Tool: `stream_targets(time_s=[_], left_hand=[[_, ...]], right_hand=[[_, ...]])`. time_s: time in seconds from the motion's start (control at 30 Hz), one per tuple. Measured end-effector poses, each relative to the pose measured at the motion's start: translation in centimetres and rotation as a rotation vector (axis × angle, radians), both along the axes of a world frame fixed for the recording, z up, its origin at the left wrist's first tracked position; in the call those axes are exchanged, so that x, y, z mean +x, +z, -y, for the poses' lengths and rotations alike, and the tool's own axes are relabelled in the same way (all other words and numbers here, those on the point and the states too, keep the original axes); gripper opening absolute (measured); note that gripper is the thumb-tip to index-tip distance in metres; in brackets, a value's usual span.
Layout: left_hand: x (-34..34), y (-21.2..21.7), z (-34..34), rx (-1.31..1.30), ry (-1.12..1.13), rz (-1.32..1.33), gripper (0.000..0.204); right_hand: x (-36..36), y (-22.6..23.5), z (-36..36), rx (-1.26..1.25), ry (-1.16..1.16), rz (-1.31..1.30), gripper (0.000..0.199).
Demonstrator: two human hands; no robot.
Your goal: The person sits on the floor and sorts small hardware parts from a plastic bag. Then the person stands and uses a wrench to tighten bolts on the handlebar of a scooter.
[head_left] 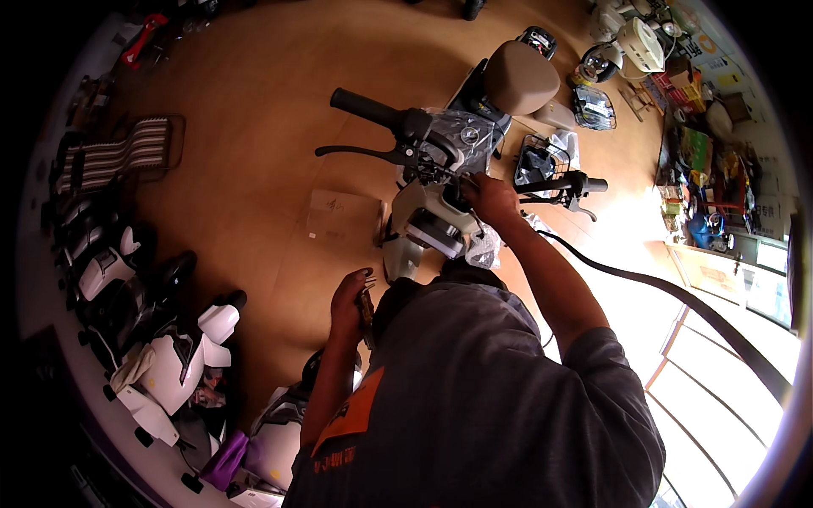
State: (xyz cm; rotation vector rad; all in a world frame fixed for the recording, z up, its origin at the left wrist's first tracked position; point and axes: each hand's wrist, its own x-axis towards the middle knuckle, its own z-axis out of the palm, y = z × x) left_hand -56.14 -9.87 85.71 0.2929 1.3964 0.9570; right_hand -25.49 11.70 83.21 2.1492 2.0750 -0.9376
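Note:
An electric scooter stands in front of me, with its beige-grey front cover [408, 212] and black handlebar [368, 108] nearest. My right hand [494, 201] reaches into the middle of the handlebar, its fingers bent at the stem just above the headlight [434, 233]. What the fingertips grip there is hidden. Low beside my body on the left, my left hand [347, 306] is closed around a narrow metal piece [367, 311] with thin prongs at its top; its kind is unclear. Clear plastic wrap [461, 135] covers part of the scooter behind the handlebar.
A cardboard box [345, 216] lies on the floor left of the scooter. More scooters [174, 372] line the left side, near a striped folding chair [127, 157]. Wire baskets [593, 108] and crowded shelves [720, 178] are on the right. A black strap-like line [660, 279] crosses the right side.

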Motion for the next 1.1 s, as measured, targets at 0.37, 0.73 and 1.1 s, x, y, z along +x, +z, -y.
stream_targets(time_s=[0.37, 0.73, 1.1], left_hand=[[0.0, 0.5, -0.2, -0.034, 0.001, -0.003, 0.04], [0.1, -0.3, -0.1, -0.019, 0.01, -0.039, 0.04], [0.0, -0.2, -0.2, -0.018, 0.0, -0.036, 0.043]], right_hand=[[0.1, -0.3, 0.9, 0.151, -0.001, -0.074, 0.028], [0.3, -0.5, 0.6, 0.06, -0.032, -0.03, 0.027], [0.7, -1.3, 0.8, 0.192, -0.005, -0.132, 0.026]])
